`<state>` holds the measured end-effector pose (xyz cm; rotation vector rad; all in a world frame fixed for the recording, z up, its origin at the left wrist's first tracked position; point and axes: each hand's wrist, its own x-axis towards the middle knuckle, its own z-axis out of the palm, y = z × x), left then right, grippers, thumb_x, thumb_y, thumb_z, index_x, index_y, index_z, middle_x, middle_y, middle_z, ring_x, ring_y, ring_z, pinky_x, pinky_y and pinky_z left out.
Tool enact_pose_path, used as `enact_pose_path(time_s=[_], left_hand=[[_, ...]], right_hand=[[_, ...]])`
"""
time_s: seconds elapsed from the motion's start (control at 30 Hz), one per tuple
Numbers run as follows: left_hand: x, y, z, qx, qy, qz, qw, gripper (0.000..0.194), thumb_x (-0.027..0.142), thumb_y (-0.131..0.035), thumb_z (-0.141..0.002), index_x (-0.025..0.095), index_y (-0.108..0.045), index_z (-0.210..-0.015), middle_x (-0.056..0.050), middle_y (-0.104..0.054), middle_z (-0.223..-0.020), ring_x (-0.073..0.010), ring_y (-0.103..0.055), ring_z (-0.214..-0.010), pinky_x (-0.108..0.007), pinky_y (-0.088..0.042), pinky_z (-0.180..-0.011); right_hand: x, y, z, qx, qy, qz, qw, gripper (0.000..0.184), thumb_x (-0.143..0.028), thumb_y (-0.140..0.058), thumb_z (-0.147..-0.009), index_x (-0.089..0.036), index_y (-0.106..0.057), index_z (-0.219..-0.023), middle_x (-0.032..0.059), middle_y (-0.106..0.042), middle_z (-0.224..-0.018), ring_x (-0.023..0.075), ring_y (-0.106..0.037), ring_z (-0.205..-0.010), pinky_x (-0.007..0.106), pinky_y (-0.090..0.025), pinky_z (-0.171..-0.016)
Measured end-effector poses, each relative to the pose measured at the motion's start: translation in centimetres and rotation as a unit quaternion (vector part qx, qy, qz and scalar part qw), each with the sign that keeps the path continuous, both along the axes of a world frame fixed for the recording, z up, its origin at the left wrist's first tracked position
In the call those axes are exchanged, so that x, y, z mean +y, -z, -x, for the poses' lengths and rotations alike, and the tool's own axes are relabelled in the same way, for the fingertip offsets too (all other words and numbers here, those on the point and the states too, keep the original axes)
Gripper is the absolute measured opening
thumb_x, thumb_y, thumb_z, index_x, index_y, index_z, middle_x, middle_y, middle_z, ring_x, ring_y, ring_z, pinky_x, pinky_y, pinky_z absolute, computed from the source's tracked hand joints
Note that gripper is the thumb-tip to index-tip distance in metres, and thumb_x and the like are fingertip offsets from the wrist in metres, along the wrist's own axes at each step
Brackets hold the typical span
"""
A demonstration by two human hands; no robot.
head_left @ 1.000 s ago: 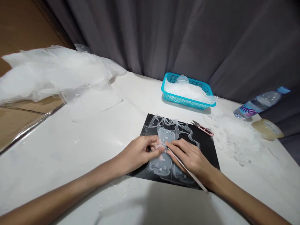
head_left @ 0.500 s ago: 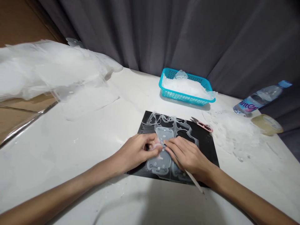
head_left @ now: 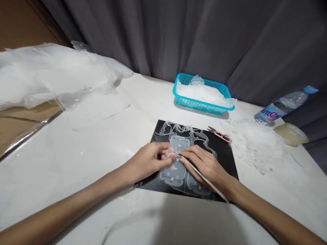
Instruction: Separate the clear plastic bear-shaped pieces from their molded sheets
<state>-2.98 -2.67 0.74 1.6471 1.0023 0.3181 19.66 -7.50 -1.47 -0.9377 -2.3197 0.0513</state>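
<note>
A translucent moulded sheet (head_left: 173,175) with rounded panels and small cut-outs lies on a black mat (head_left: 226,160). My left hand (head_left: 154,158) is closed over the sheet's left side, thumb and fingers pinching a bit of whitish translucent film. My right hand (head_left: 204,165) rests over the sheet's right side, its fingers closed on a slim white stick-like tool (head_left: 211,185). The tool's working tip meets the sheet beside my left fingertips; its exact shape is too small to tell. Curly cut-away strips (head_left: 178,128) of the sheet spread over the mat's far part.
Pink-handled thread snips (head_left: 220,134) lie at the mat's far right edge. Beyond stands a turquoise basket (head_left: 204,105) holding translucent pieces. Scraps (head_left: 263,146), a tape roll (head_left: 293,134) and a water bottle (head_left: 283,107) are at right. A big heap of translucent sheets (head_left: 56,75) is at left.
The tool in my right hand has swung, its rear end moving up and right towards the wrist. My left hand has shifted slightly and still pinches at the sheet.
</note>
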Motion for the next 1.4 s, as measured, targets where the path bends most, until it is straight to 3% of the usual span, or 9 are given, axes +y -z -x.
enact_pose_path(time_s=[0.13, 0.3, 0.4, 0.6, 0.77, 1.1, 1.4], left_hand=[[0.0, 0.1, 0.1, -0.008, -0.003, 0.007, 1.000, 0.031, 0.045, -0.061, -0.094, 0.016, -0.062, -0.085, -0.005, -0.075, -0.077, -0.0160, -0.062, -0.069, -0.027, -0.041, -0.065], [0.0, 1.0, 0.5, -0.058, -0.008, 0.063, 0.996, 0.030, 0.038, -0.068, -0.093, 0.017, -0.059, -0.113, -0.001, -0.075, -0.074, -0.0170, -0.068, -0.072, -0.025, -0.044, -0.066], [0.1, 1.0, 0.5, -0.065, -0.007, 0.088, 0.994, 0.029, 0.035, -0.071, -0.091, 0.018, -0.058, -0.109, -0.002, -0.077, -0.075, -0.0151, -0.065, -0.067, -0.025, -0.042, -0.064], [0.4, -0.2, 0.2, -0.088, 0.003, 0.141, 0.986, 0.030, 0.042, -0.069, -0.092, 0.015, -0.062, -0.101, -0.005, -0.079, -0.076, -0.0125, -0.058, -0.059, -0.025, -0.041, -0.060], [0.4, -0.6, 0.2, -0.104, 0.023, 0.143, 0.984, 0.034, 0.046, -0.069, -0.095, 0.014, -0.069, -0.105, -0.007, -0.080, -0.082, -0.0118, -0.059, -0.060, -0.024, -0.037, -0.056], [0.0, -0.5, -0.1, -0.146, 0.048, 0.107, 0.982, 0.028, 0.043, -0.069, -0.096, 0.016, -0.069, -0.105, -0.004, -0.079, -0.081, -0.0158, -0.069, -0.071, -0.028, -0.053, -0.071], [-0.4, -0.9, -0.4, -0.125, 0.060, 0.080, 0.987, 0.028, 0.044, -0.068, -0.096, 0.016, -0.068, -0.097, -0.004, -0.078, -0.081, -0.0138, -0.064, -0.067, -0.026, -0.048, -0.065]], right_hand=[[0.0, 0.1, 0.0, 0.005, 0.004, -0.002, 1.000, 0.019, -0.016, -0.059, -0.102, -0.010, -0.063, -0.120, 0.0128, -0.073, -0.099, 0.0225, -0.071, -0.088, 0.035, -0.061, -0.080], [-0.2, 0.2, -0.3, 0.024, -0.032, 0.027, 0.999, 0.023, -0.014, -0.059, -0.101, -0.012, -0.060, -0.124, 0.0113, -0.074, -0.099, 0.0208, -0.069, -0.087, 0.035, -0.059, -0.082], [-0.2, 0.0, -0.5, 0.068, -0.049, 0.058, 0.995, 0.019, -0.010, -0.057, -0.100, -0.013, -0.062, -0.118, 0.0097, -0.073, -0.097, 0.0189, -0.069, -0.085, 0.032, -0.058, -0.079], [0.0, -0.2, -0.6, 0.127, -0.003, 0.102, 0.987, 0.013, -0.011, -0.054, -0.102, -0.017, -0.064, -0.109, 0.0050, -0.068, -0.089, 0.0155, -0.066, -0.080, 0.027, -0.054, -0.073], [-0.2, 0.1, -0.5, 0.095, 0.001, 0.065, 0.993, 0.012, -0.017, -0.061, -0.101, -0.018, -0.064, -0.113, 0.0061, -0.070, -0.093, 0.0169, -0.067, -0.083, 0.029, -0.056, -0.075], [0.0, 0.2, -0.9, 0.119, -0.001, 0.044, 0.992, 0.011, -0.013, -0.060, -0.100, -0.018, -0.063, -0.110, 0.0064, -0.071, -0.093, 0.0163, -0.067, -0.082, 0.029, -0.055, -0.075], [0.0, -0.1, -0.7, 0.050, 0.013, -0.035, 0.998, 0.007, -0.011, -0.059, -0.099, -0.018, -0.059, -0.100, 0.0042, -0.068, -0.084, 0.0162, -0.064, -0.075, 0.028, -0.053, -0.070]])
